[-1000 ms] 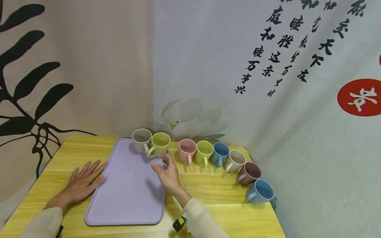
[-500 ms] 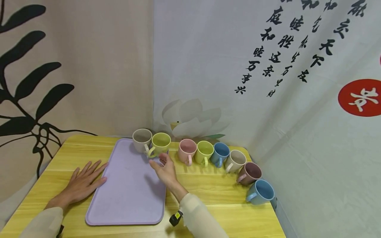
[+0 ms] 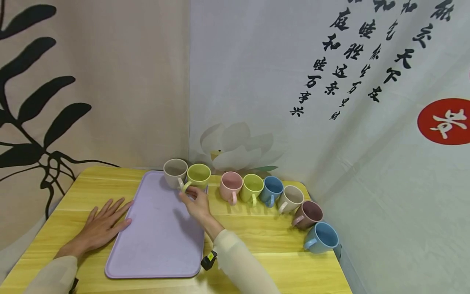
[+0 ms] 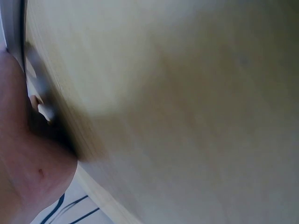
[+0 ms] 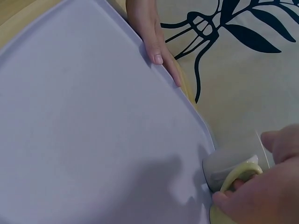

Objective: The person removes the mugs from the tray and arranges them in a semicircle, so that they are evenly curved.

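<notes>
A lilac tray (image 3: 158, 237) lies on the table. At its far end stand a greyish-white mug (image 3: 171, 178) and a yellow-green mug (image 3: 198, 174), side by side and upright. My right hand (image 3: 199, 207) is at the yellow-green mug's handle, fingers curled about it; in the right wrist view a fingertip shows inside the loop of the handle (image 5: 229, 179). My left hand (image 3: 100, 229) lies with spread, straight fingers on the table, thumb and fingertips at the tray's left edge. The left wrist view shows mostly table and part of that hand.
To the right of the tray, a curved row of mugs follows the table's back and right edge: pink (image 3: 230, 185), yellow-green (image 3: 251, 188), blue (image 3: 271, 188), cream (image 3: 291, 197), mauve (image 3: 308, 213) and light blue (image 3: 321, 237). Printed cloth (image 3: 242, 81) hangs behind the table.
My right hand has moved left and away from me, from beside the yellow-green mug to its handle, and its fingers have closed there. The left hand and the mugs have not moved.
</notes>
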